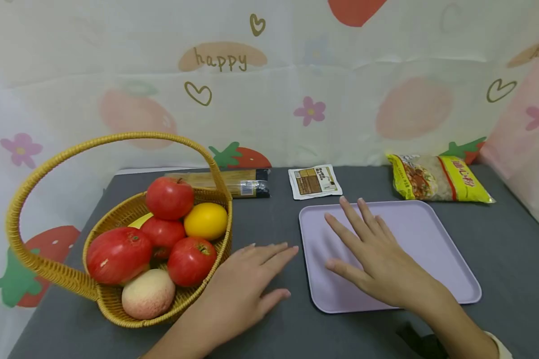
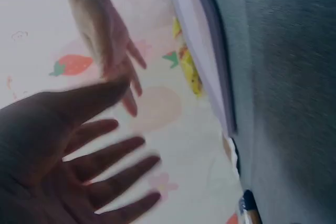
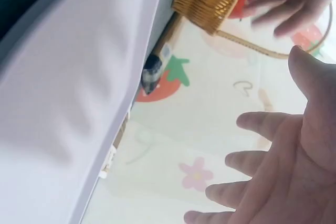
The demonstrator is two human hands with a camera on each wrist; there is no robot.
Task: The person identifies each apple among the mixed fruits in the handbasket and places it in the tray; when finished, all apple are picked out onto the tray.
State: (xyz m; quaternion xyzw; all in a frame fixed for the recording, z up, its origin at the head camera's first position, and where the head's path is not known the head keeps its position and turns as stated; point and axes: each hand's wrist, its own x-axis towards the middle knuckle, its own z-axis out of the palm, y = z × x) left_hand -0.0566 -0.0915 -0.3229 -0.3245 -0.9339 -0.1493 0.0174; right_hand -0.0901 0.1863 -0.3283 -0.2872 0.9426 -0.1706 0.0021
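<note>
My left hand (image 1: pixel 247 284) is held out beside the wicker basket (image 1: pixel 112 319), its fingers straight and holding nothing. In the basket lie red apples (image 1: pixel 192 261), a large red mango-like fruit (image 1: pixel 119 255), a pale peach (image 1: pixel 148 294) and a yellow lemon (image 1: pixel 205 221). Over the lilac tray (image 1: pixel 431 249) my right hand (image 1: pixel 377 254) hovers with spread fingers and nothing in its grasp. The right wrist view shows the tray's bare surface below this hand, with a soft shadow of the fingers on it. In the left wrist view the left fingers (image 2: pixel 115 161) are apart and straight.
Behind the basket lies a bundle of dry noodles (image 1: pixel 242 183) in clear wrap. A small white and brown packet (image 1: pixel 315 182) lies behind the tray. At the back right is a yellow food bag (image 1: pixel 440 178). A printed cloth (image 1: pixel 260 114) hangs along the grey table's (image 1: pixel 269 219) far edge.
</note>
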